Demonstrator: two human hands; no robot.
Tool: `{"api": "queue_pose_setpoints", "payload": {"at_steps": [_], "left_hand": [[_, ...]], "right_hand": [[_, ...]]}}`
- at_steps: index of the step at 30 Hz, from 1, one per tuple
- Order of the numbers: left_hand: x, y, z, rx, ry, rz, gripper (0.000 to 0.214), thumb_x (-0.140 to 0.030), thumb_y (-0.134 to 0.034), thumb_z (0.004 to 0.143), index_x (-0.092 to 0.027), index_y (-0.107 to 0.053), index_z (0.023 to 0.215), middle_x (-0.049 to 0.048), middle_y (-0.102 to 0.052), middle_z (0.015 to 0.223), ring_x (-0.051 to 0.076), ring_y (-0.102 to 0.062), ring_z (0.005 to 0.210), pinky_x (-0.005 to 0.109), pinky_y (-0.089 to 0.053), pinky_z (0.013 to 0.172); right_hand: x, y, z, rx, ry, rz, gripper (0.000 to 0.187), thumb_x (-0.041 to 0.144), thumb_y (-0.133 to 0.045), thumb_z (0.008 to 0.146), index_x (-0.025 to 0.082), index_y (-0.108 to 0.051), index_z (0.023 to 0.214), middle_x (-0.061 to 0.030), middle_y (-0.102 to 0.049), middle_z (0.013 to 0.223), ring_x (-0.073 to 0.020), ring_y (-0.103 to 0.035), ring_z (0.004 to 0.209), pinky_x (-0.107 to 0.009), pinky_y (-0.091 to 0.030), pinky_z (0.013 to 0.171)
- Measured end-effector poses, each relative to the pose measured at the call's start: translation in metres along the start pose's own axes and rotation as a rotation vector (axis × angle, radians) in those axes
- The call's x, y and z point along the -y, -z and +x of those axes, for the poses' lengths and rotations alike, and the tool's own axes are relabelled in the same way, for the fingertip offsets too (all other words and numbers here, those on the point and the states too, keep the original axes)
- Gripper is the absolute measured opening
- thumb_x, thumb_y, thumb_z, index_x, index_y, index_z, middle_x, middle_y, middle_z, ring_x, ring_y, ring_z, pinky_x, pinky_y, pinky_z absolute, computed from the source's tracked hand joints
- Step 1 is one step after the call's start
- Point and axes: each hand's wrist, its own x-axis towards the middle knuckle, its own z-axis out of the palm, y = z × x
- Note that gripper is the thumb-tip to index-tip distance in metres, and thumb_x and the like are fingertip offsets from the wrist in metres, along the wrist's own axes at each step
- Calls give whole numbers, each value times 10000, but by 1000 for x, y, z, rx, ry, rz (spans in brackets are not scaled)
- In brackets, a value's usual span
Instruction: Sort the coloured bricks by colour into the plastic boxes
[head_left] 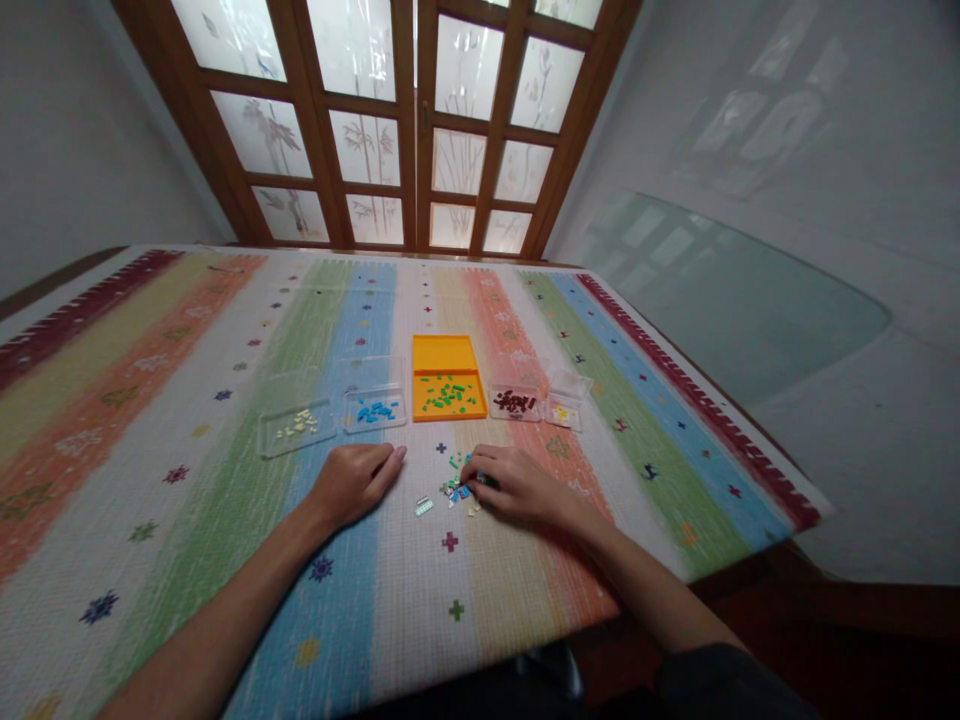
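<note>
My left hand (pixel 352 480) rests palm down on the striped tablecloth, fingers loosely together and stretched, holding nothing. My right hand (pixel 517 483) lies just right of a small heap of loose coloured pieces (pixel 454 488), its fingertips pinched together at the heap's right edge on a tiny piece I cannot make out. Beyond the hands stands a row of small trays: a clear one with pale yellow pieces (pixel 296 426), a clear one with blue pieces (pixel 375 409), an orange box with green pieces (pixel 447 378), a clear one with dark red pieces (pixel 514 400) and a clear one with mixed pieces (pixel 566 398).
The table (pixel 187 400) is covered with a cloth of broad coloured stripes and small star marks. Its right edge runs diagonally beside a pale wall and a glass sheet (pixel 735 300). Wooden doors with frosted panes (pixel 405 120) stand behind the table's far edge.
</note>
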Motion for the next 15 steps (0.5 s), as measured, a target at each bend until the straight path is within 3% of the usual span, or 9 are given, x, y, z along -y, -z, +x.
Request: {"api": "queue_pose_setpoints", "payload": {"at_steps": [7,11,15], "left_hand": [[0,0,1,-7,-15,25,492,-317,-365,1073,-187,-559,640,2,-579,529,120,-512,463,257,-358,528],[1,-1,0,-11,-11,18,483,-310,-380,1068,-184,-561,639,4,-585,530,120,-518,463,257,-356,531],[1,-1,-1,-10,-25,34,492,-314,-366,1075,-182,-569,647,10,-603,543,122,-538,467,258,-362,532]], "right_hand": [[-11,26,-1,-138,-84,150,104,250,-544,984,198,-633,996,-53,-681,908,-158,-599,763,-287,-471,711],[-36,46,-1,-312,-144,173,145,294,-548,965,193,-649,993,-33,-678,852,-141,-564,659,-263,-432,613],[-66,63,-3,-454,-233,103,177,323,-569,930,184,-673,959,-43,-700,833,-154,-575,667,-271,-431,621]]}}
